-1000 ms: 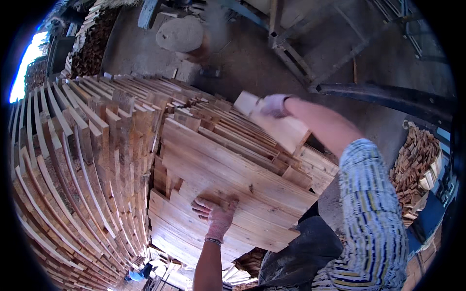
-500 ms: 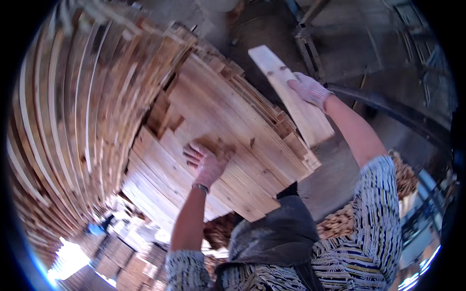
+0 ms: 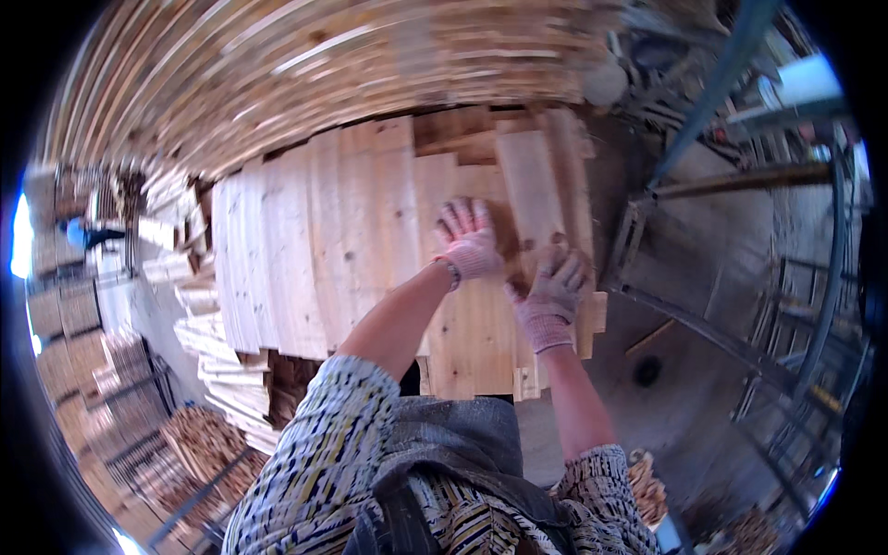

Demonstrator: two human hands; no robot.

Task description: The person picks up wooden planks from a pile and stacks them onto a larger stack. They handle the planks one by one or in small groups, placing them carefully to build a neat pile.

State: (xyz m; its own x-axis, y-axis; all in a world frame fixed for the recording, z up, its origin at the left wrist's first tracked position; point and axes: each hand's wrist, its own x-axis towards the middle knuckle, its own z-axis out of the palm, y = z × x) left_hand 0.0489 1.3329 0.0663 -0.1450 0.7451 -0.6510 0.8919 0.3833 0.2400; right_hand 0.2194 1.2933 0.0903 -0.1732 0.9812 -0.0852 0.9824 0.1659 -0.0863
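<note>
Now, right in the middle, the left hand (image 3: 470, 242) is laid palm down on the layer of pale boards (image 3: 361, 240), its gloved fingers fanned wide and nothing gripped. Just beside it, on the right, a single plank (image 3: 529, 176) is seen lengthwise on top of the layer, near its right-hand end. Over the plank's near end the right hand (image 3: 552, 294) is placed, back upward, thumb set apart from the fingers; whether the wood is grasped or merely touched cannot be told. A dark band (image 3: 453, 273) is worn at the left wrist, and a dark apron (image 3: 458, 430) is seen below, over patterned sleeves (image 3: 314, 435). Beyond the layer's far edge, the view is filled by stacked timber (image 3: 351, 55), blurred. To the left, more pale wood is piled (image 3: 227, 370); to the right, a metal frame (image 3: 684, 324) is stood on the grey floor (image 3: 689, 250).
</note>
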